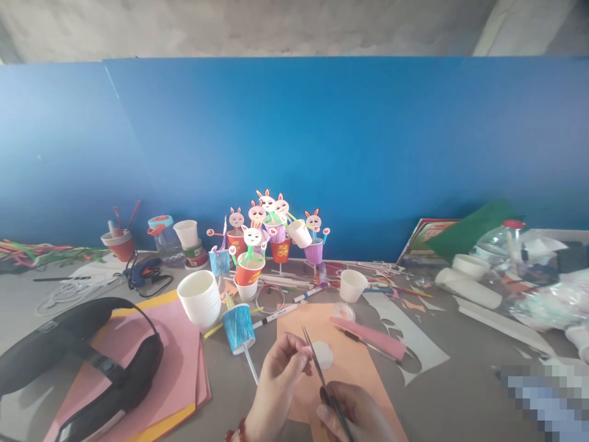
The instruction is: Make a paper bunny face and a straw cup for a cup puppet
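Note:
My right hand [354, 408] grips a pair of scissors [318, 363] whose dark blades point up and away from me. Pinched between the thumb and fingertips of my left hand [286, 363] is a small pinkish paper piece [305, 350], right beside the blades and mostly hidden by the fingers. Beneath both hands lies a sheet of orange paper [294, 319]. A white paper cutout [324, 354] rests on it just behind the scissors. To the left, a blue-coloured paper cup [238, 329] with a straw lies tilted.
Rabbit-faced cup figures [253, 237] stand together at the back. Stacked white cups [199, 299] are at left, near pink paper [172, 344] and a black headset-like device [115, 393]. A pink pencil case [368, 336], cut white paper [421, 344] and a white cup [353, 286] lie right.

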Demonstrator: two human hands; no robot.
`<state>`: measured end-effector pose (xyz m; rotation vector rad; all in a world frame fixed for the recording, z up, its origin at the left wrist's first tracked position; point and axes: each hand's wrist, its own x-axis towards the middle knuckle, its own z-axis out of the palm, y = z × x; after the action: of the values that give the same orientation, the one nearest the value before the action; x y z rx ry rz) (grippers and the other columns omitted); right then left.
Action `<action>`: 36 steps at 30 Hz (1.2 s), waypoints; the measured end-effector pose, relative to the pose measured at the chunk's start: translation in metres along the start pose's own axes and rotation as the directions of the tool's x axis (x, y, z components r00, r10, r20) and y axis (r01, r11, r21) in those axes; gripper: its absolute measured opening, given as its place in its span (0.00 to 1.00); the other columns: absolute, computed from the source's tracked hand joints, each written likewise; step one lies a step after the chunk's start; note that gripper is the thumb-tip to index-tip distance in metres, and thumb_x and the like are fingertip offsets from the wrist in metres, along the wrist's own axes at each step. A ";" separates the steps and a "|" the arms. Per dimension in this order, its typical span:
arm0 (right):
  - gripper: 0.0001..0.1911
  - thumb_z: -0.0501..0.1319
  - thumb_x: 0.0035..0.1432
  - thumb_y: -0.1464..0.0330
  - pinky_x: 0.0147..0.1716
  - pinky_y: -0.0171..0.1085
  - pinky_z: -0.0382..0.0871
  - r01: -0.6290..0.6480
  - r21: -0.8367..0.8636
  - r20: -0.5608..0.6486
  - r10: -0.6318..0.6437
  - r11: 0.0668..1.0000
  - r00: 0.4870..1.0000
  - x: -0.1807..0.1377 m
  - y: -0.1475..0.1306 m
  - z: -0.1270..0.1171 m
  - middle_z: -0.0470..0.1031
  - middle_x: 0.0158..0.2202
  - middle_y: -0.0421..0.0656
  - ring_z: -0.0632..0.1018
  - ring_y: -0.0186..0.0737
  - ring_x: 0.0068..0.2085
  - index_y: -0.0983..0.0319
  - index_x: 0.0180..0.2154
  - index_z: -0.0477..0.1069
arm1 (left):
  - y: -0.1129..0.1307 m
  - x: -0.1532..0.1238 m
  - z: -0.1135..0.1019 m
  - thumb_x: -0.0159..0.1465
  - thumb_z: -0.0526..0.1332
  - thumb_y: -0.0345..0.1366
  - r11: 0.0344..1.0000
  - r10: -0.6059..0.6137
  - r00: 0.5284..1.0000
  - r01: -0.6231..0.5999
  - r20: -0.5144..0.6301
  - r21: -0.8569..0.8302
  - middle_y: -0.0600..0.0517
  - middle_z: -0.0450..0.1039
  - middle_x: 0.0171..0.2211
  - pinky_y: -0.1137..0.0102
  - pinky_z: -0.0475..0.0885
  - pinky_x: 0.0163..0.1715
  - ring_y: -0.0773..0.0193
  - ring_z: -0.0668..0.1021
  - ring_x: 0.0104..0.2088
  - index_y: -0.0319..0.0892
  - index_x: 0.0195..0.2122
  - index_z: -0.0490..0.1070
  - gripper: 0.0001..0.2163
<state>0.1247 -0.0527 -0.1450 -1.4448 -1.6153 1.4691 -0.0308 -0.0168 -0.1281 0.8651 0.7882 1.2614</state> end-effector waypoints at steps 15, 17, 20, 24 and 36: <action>0.20 0.59 0.56 0.55 0.23 0.33 0.49 0.009 -0.027 -0.019 -0.010 1.000 1.000 0.003 0.002 0.002 0.54 0.20 0.33 0.58 0.31 0.23 0.58 0.23 0.54 | -0.005 0.001 -0.003 0.55 0.72 0.48 0.999 0.016 1.000 -0.016 0.008 -0.031 0.55 0.71 0.25 0.72 0.65 0.31 0.68 0.71 0.26 0.41 0.27 0.71 0.17; 0.20 0.59 0.56 0.55 0.23 0.33 0.48 0.008 -0.036 -0.025 -0.009 0.999 1.000 0.003 0.002 0.002 0.53 0.20 0.32 0.57 0.31 0.23 0.58 0.23 0.54 | -0.004 0.001 -0.002 0.54 0.72 0.48 0.999 0.011 1.000 -0.011 0.004 -0.032 0.55 0.71 0.25 0.72 0.65 0.32 0.68 0.71 0.26 0.41 0.27 0.71 0.17; 0.21 0.60 0.56 0.56 0.23 0.34 0.47 0.020 -0.058 -0.035 -0.022 0.998 0.999 0.003 0.002 0.001 0.52 0.21 0.32 0.56 0.31 0.23 0.58 0.22 0.53 | -0.002 0.001 -0.001 0.55 0.72 0.48 1.000 0.001 1.000 0.000 0.004 -0.028 0.55 0.71 0.24 0.72 0.65 0.32 0.68 0.70 0.26 0.41 0.27 0.71 0.17; 0.20 0.59 0.57 0.57 0.24 0.35 0.47 0.031 -0.069 -0.032 -0.033 0.997 0.999 0.003 0.001 0.000 0.51 0.21 0.33 0.56 0.31 0.24 0.58 0.23 0.53 | -0.002 0.001 -0.002 0.55 0.72 0.48 1.000 0.004 1.000 -0.004 0.007 -0.023 0.55 0.71 0.24 0.72 0.65 0.32 0.68 0.70 0.26 0.41 0.27 0.71 0.17; 0.22 0.61 0.55 0.57 0.22 0.34 0.45 0.037 -0.103 -0.068 -0.045 0.994 0.997 0.001 0.007 -0.003 0.47 0.21 0.32 0.53 0.31 0.24 0.57 0.21 0.50 | 0.002 0.002 -0.004 0.55 0.72 0.48 1.000 0.021 0.999 -0.021 0.031 0.009 0.55 0.71 0.26 0.71 0.65 0.33 0.68 0.70 0.27 0.41 0.27 0.71 0.16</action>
<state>0.1293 -0.0516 -0.1508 -1.4923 -1.6882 1.3160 -0.0346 -0.0140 -0.1285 0.9001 0.7625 1.2613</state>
